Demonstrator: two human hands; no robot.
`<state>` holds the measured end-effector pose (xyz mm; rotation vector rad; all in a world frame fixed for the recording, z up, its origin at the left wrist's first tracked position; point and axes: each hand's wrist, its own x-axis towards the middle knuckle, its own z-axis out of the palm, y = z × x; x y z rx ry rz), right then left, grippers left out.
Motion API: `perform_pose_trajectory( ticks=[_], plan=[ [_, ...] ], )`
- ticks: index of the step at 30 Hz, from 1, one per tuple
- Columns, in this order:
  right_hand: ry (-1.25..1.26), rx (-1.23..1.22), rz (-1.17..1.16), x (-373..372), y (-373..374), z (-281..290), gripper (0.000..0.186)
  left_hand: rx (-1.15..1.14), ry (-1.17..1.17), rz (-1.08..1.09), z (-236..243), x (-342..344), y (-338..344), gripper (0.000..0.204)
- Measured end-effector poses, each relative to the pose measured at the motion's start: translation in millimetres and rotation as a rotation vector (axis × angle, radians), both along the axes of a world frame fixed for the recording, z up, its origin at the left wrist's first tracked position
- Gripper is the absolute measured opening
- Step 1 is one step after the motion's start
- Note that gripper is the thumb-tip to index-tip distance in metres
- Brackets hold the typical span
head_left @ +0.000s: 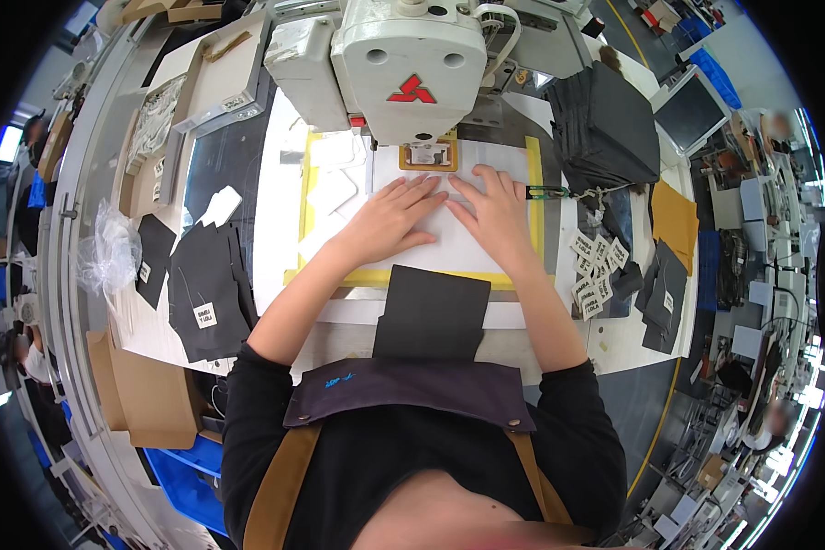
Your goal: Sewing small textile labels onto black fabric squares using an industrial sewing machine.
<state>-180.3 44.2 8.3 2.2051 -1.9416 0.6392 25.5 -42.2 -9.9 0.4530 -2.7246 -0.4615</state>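
Observation:
My left hand [394,220] lies flat, palm down, on a white sheet [412,249] edged with yellow tape, its fingers stretched forward. My right hand [493,209] rests beside it with fingers apart; the fingertips of both hands nearly meet. Neither hand shows anything held. Just beyond the fingertips is a small yellow-orange frame [428,168] under the white head of a sewing machine [412,55]. Thread snips [547,192] on a cord lie right of my right hand. A black fabric piece [434,312] sits at the table's near edge, in front of my body.
To the right are scattered white labels [599,271], a tall stack of black pieces [605,128], mustard-coloured sheets [674,227] and a monitor [692,112]. On the left lie black pieces with a label [209,284], a clear plastic bag [110,247] and an open tray [225,73].

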Motion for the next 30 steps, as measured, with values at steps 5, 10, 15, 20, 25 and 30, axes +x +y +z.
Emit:
perform_pose_trajectory(
  ticks=[5,10,15,20,25,30],
  plan=[
    [0.051,0.014,-0.056,4,2,-6,0.041,-0.13,-0.096,0.097,10,1,6,0.064],
    [0.083,-0.011,-0.059,3,-2,-10,0.04,-0.216,-0.176,0.325,18,7,15,0.063],
    [0.048,0.073,-0.073,3,-4,-9,0.037,-0.123,-0.114,0.296,26,5,13,0.059],
    [0.039,0.054,-0.081,6,-8,-14,0.036,-0.122,0.03,0.193,17,-8,15,0.06],
    [0.029,0.075,-0.09,6,-8,-13,0.035,-0.137,-0.008,0.178,10,-12,11,0.067],
    [-0.003,0.059,-0.106,9,-6,-15,0.035,-0.132,-0.037,0.18,8,-12,9,0.068]
  ],
)
